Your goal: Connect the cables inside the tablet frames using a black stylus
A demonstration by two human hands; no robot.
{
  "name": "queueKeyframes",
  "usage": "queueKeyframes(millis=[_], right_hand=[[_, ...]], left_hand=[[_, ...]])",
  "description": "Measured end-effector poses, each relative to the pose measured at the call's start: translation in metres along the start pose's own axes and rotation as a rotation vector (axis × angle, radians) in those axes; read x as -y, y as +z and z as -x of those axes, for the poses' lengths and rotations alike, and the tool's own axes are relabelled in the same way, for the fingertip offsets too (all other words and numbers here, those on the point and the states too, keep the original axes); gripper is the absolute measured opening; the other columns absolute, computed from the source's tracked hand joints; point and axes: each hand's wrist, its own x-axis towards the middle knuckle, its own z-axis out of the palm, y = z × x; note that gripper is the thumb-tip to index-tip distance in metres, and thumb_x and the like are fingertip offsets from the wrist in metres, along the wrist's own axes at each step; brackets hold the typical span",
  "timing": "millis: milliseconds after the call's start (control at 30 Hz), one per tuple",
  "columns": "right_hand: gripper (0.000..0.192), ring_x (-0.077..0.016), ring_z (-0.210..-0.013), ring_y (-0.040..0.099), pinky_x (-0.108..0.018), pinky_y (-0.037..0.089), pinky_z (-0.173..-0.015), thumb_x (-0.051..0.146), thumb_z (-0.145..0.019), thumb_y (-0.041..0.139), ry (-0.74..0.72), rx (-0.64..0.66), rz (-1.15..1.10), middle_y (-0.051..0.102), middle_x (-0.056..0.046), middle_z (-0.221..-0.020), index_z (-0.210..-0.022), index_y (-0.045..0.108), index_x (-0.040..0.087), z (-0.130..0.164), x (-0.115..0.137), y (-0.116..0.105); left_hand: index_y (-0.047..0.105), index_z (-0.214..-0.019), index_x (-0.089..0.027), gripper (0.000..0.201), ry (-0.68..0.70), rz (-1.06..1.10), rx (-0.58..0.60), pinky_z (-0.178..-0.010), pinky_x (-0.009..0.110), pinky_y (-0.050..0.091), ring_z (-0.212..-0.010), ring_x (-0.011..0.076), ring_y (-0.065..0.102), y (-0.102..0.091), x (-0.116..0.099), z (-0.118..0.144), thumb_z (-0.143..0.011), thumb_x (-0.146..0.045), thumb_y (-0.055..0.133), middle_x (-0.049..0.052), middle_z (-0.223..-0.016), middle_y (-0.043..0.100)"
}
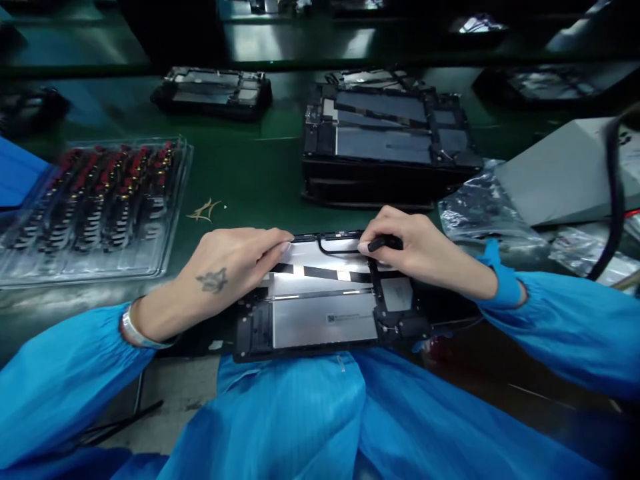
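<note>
Flat open-backed electronic unit (325, 308) located at lower centre of the frame, dark border outermost, silver panels (310, 331) exposed within. A dark strip (323, 274) is laid slantwise across the upper panel.

Left hand (237, 267): thumb and forefinger are brought together at the unit's upper-left edge; whether the edge is pinched or merely steadied cannot be told. Right hand (403, 241): a slim black piece (393, 243) is pinched between thumb and fingers above the upper-right part. A thin curved black line (333, 251) is seen running leftward from the fingertips; whether it is a lead or part of the same piece cannot be made out.

Handling, as judged: the unit is expected to be light and fairly stiff, but fragile. The glossy panels are likely slippery and easily dented; the strip is presumably soft and easily creased. Hold is best taken by the dark border at opposite sides, with pressure kept off the panels. The curved line is probably flexible and should be gripped gently.
</note>
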Motion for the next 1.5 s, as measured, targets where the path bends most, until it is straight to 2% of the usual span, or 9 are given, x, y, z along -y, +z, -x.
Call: queueKeyframes(millis=[167, 233, 400, 500, 900, 1100, 1200, 1333, 1500], right_hand=[[0.011, -0.0187, -0.075, 0.061, -0.034, 0.044, -0.067, 0.024, -0.086, 0.064, 0.080, 0.047, 0.063, 0.064, -0.007, -0.089, -0.082, 0.074, 0.019, -0.007, -0.003, -0.007], [0.010, -0.0190, -0.075, 0.061, -0.034, 0.043, -0.067, 0.023, -0.085, 0.065, 0.099, 0.061, 0.081, 0.064, -0.006, -0.086, -0.080, 0.074, 0.019, -0.011, -0.001, -0.009], [0.011, -0.0191, -0.072, 0.060, -0.034, 0.043, -0.067, 0.024, -0.085, 0.066, 0.144, 0.086, 0.122, 0.063, -0.006, -0.084, -0.080, 0.074, 0.018, -0.016, 0.002, -0.009], [0.011, -0.0192, -0.071, 0.060, -0.034, 0.043, -0.066, 0.025, -0.085, 0.065, 0.154, 0.098, 0.129, 0.063, -0.007, -0.086, -0.081, 0.074, 0.018, -0.016, 0.001, -0.010], [0.012, -0.0190, -0.069, 0.059, -0.033, 0.041, -0.064, 0.025, -0.085, 0.065, 0.157, 0.116, 0.166, 0.062, -0.007, -0.085, -0.082, 0.074, 0.018, -0.016, 0.002, -0.009], [0.012, -0.0181, -0.069, 0.059, -0.032, 0.042, -0.063, 0.026, -0.085, 0.065, 0.142, 0.111, 0.163, 0.063, -0.006, -0.085, -0.081, 0.074, 0.019, -0.016, 0.000, -0.009], [0.012, -0.0173, -0.068, 0.059, -0.032, 0.041, -0.063, 0.027, -0.085, 0.067, 0.132, 0.096, 0.144, 0.064, -0.006, -0.082, -0.080, 0.074, 0.019, -0.016, -0.001, -0.010], [0.018, -0.0186, -0.072, 0.061, -0.033, 0.042, -0.068, 0.035, -0.087, 0.068, 0.103, 0.071, 0.064, 0.066, -0.004, -0.077, -0.080, 0.074, 0.019, -0.014, -0.002, -0.013], [0.018, -0.0175, -0.071, 0.059, -0.032, 0.040, -0.067, 0.034, -0.087, 0.068, 0.114, 0.014, 0.094, 0.064, -0.004, -0.078, -0.078, 0.072, 0.018, -0.010, 0.000, -0.010]], left_hand=[[0.068, -0.114, -0.015, 0.025, 0.075, 0.040, 0.030, -0.064, 0.027, 0.048, -0.076, 0.0173, 0.067, 0.006, 0.001, -0.013, -0.106, -0.025, 0.047, 0.004, -0.086, 0.071], [0.068, -0.112, -0.016, 0.025, 0.127, 0.043, 0.019, -0.067, 0.029, 0.049, -0.080, 0.0190, 0.064, 0.008, 0.003, -0.017, -0.106, -0.026, 0.047, 0.006, -0.090, 0.069], [0.059, -0.124, -0.016, 0.026, 0.194, 0.174, 0.114, -0.096, 0.036, 0.053, -0.121, 0.0231, 0.059, 0.018, 0.010, -0.022, -0.107, -0.027, 0.042, 0.013, -0.137, 0.058], [0.053, -0.129, -0.017, 0.026, 0.198, 0.204, 0.187, -0.102, 0.034, 0.053, -0.131, 0.0211, 0.055, 0.024, 0.011, -0.021, -0.107, -0.025, 0.040, 0.013, -0.147, 0.052], [0.053, -0.123, -0.018, 0.021, 0.242, 0.090, 0.241, -0.105, 0.033, 0.051, -0.130, 0.0198, 0.056, 0.023, 0.008, -0.022, -0.106, -0.017, 0.040, 0.009, -0.152, 0.051], [0.055, -0.120, -0.017, 0.021, 0.252, 0.099, 0.256, -0.102, 0.035, 0.054, -0.129, 0.0211, 0.058, 0.020, 0.007, -0.023, -0.104, -0.014, 0.041, 0.012, -0.149, 0.053], [0.055, -0.121, -0.015, 0.023, 0.325, 0.031, 0.229, -0.103, 0.037, 0.055, -0.132, 0.0234, 0.058, 0.021, 0.008, -0.024, -0.104, -0.013, 0.040, 0.014, -0.149, 0.054], [0.055, -0.130, -0.010, 0.032, 0.508, -0.185, 0.107, -0.108, 0.043, 0.054, -0.129, 0.0283, 0.062, 0.022, 0.009, -0.026, -0.105, -0.013, 0.035, 0.018, -0.144, 0.060], [0.052, -0.139, -0.012, 0.040, 0.502, -0.187, 0.159, -0.111, 0.041, 0.051, -0.132, 0.0262, 0.061, 0.022, 0.014, -0.027, -0.107, -0.017, 0.030, 0.016, -0.145, 0.059]])
